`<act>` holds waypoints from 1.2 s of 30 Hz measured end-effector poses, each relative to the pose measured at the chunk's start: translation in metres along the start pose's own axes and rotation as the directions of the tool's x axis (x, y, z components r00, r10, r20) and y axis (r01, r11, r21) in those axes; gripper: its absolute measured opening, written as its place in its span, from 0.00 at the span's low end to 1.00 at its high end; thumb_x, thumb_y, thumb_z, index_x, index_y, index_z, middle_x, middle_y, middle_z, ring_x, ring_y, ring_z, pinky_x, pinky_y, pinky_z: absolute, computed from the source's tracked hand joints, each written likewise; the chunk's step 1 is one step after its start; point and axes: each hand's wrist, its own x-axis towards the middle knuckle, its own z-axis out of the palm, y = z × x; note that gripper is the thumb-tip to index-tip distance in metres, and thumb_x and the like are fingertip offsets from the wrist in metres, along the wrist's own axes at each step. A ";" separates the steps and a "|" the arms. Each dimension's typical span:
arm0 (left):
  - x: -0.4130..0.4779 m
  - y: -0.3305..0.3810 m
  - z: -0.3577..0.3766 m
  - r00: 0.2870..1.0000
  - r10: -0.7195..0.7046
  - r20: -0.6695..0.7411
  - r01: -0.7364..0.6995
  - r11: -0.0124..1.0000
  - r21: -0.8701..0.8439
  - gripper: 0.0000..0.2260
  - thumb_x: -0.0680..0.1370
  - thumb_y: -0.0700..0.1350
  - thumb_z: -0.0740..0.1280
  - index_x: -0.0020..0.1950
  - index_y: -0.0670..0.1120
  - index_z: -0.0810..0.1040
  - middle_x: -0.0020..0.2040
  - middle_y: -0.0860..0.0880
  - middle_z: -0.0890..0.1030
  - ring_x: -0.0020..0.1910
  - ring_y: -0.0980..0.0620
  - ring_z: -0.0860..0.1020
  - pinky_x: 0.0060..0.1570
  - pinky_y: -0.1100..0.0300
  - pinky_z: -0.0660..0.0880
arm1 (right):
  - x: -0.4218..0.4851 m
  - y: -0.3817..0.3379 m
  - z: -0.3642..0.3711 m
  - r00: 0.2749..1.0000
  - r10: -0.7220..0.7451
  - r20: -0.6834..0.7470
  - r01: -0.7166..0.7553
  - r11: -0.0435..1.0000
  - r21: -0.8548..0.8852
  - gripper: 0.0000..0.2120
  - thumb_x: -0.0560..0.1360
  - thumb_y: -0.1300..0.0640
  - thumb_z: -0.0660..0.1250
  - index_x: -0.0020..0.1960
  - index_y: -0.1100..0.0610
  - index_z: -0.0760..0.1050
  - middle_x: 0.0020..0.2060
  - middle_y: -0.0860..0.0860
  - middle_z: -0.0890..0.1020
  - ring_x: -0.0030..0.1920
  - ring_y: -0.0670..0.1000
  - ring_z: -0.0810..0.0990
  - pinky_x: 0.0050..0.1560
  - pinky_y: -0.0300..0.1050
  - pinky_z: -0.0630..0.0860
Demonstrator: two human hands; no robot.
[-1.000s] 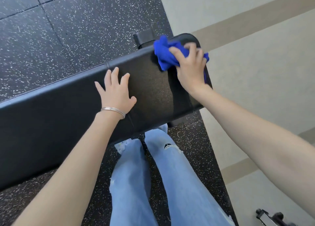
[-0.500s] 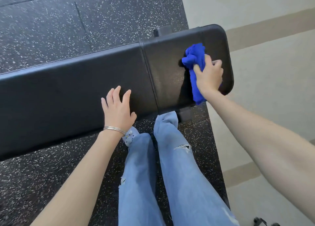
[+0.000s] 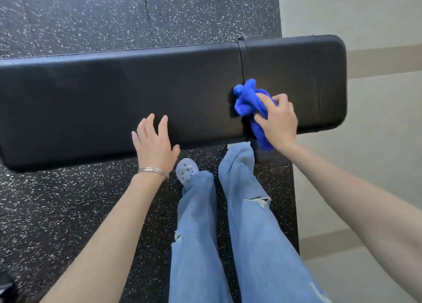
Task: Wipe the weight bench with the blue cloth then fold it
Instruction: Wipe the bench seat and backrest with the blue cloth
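A long black padded weight bench (image 3: 114, 92) runs across the view, with a seam between its long pad and the shorter pad on the right. The blue cloth (image 3: 247, 99) is bunched up on that seam near the bench's front edge, one end hanging over the edge. My right hand (image 3: 277, 122) grips the cloth and presses it on the pad. My left hand (image 3: 154, 145) rests flat at the front edge of the long pad, fingers spread, holding nothing.
Black speckled rubber flooring (image 3: 68, 211) lies under and around the bench. Pale smooth floor with a beige stripe (image 3: 376, 188) begins to the right. My legs in light blue jeans (image 3: 228, 234) and a light shoe (image 3: 186, 171) stand right against the bench's front.
My right hand has dragged the blue cloth from the far right end of the bench leftward and toward me, to the seam. My left hand has slid to the front edge.
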 end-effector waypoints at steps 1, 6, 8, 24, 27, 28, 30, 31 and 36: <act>0.001 -0.004 -0.001 1.000 -0.015 -0.002 0.014 1.000 -0.011 0.32 0.75 0.48 0.68 0.74 0.45 0.58 0.75 0.40 0.57 0.74 0.40 0.55 0.72 0.40 0.54 | 0.012 -0.003 -0.003 0.986 0.164 -0.008 -0.163 0.981 0.107 0.18 0.74 0.52 0.64 0.64 0.51 0.71 0.55 0.58 0.73 0.50 0.60 0.74 0.46 0.49 0.70; 0.002 -0.030 -0.010 0.993 -0.097 -0.062 0.093 0.994 -0.063 0.31 0.75 0.48 0.68 0.74 0.45 0.59 0.75 0.40 0.57 0.74 0.39 0.55 0.71 0.38 0.54 | 0.046 -0.067 0.006 0.883 0.467 -0.039 -0.440 0.855 0.274 0.18 0.77 0.50 0.60 0.66 0.50 0.67 0.58 0.58 0.71 0.54 0.62 0.75 0.51 0.50 0.70; 0.002 -0.047 -0.012 0.990 -0.124 -0.073 0.121 0.992 -0.047 0.31 0.75 0.49 0.67 0.74 0.45 0.59 0.75 0.40 0.57 0.74 0.39 0.55 0.71 0.38 0.53 | 0.044 -0.104 0.020 0.887 0.452 -0.096 -0.418 0.873 0.252 0.19 0.76 0.51 0.62 0.67 0.49 0.67 0.60 0.57 0.70 0.54 0.61 0.74 0.54 0.51 0.71; -0.005 -0.106 -0.004 0.981 -0.190 -0.031 0.191 0.981 0.028 0.38 0.74 0.58 0.63 0.77 0.49 0.47 0.77 0.42 0.49 0.76 0.39 0.48 0.71 0.35 0.49 | 0.011 -0.142 0.032 0.938 -0.308 0.155 0.328 0.936 -0.126 0.21 0.70 0.53 0.68 0.63 0.49 0.72 0.54 0.56 0.73 0.47 0.60 0.74 0.45 0.51 0.72; -0.008 -0.116 -0.001 0.974 -0.223 -0.034 0.223 0.975 0.011 0.37 0.75 0.56 0.63 0.77 0.48 0.47 0.77 0.42 0.49 0.76 0.39 0.48 0.71 0.35 0.49 | 0.043 -0.163 0.030 0.998 0.063 0.031 -0.066 0.991 0.115 0.17 0.73 0.51 0.64 0.62 0.51 0.69 0.55 0.57 0.72 0.50 0.62 0.76 0.45 0.48 0.68; -0.010 -0.119 -0.001 0.971 -0.237 -0.040 0.237 0.971 -0.001 0.37 0.75 0.55 0.64 0.77 0.48 0.47 0.77 0.41 0.49 0.76 0.38 0.48 0.71 0.35 0.50 | 0.052 -0.177 0.032 0.991 0.136 0.007 -0.135 0.980 0.144 0.17 0.74 0.51 0.63 0.62 0.51 0.69 0.57 0.58 0.72 0.52 0.62 0.76 0.47 0.49 0.69; -0.012 -0.125 0.000 0.960 -0.274 -0.049 0.273 0.962 -0.028 0.37 0.75 0.54 0.64 0.77 0.47 0.48 0.77 0.41 0.50 0.76 0.39 0.49 0.71 0.35 0.50 | 0.064 -0.213 0.042 0.985 0.167 -0.034 -0.161 0.977 0.141 0.18 0.75 0.51 0.62 0.64 0.51 0.68 0.58 0.58 0.71 0.54 0.60 0.75 0.48 0.48 0.69; -0.013 -0.128 0.000 0.956 -0.288 -0.049 0.287 0.957 -0.038 0.36 0.75 0.53 0.64 0.77 0.47 0.48 0.77 0.41 0.50 0.76 0.39 0.49 0.71 0.35 0.50 | 0.066 -0.231 0.048 0.988 0.146 -0.056 -0.138 0.982 0.127 0.19 0.75 0.51 0.63 0.65 0.50 0.67 0.59 0.57 0.71 0.55 0.59 0.75 0.48 0.47 0.68; -0.017 -0.144 0.000 0.923 -0.384 -0.034 0.380 0.921 -0.083 0.35 0.76 0.52 0.65 0.77 0.47 0.49 0.77 0.41 0.51 0.76 0.38 0.50 0.71 0.36 0.49 | 0.049 -0.306 0.082 0.980 -0.191 -0.049 0.190 0.981 -0.038 0.22 0.73 0.52 0.65 0.66 0.48 0.68 0.58 0.54 0.71 0.54 0.56 0.72 0.53 0.48 0.69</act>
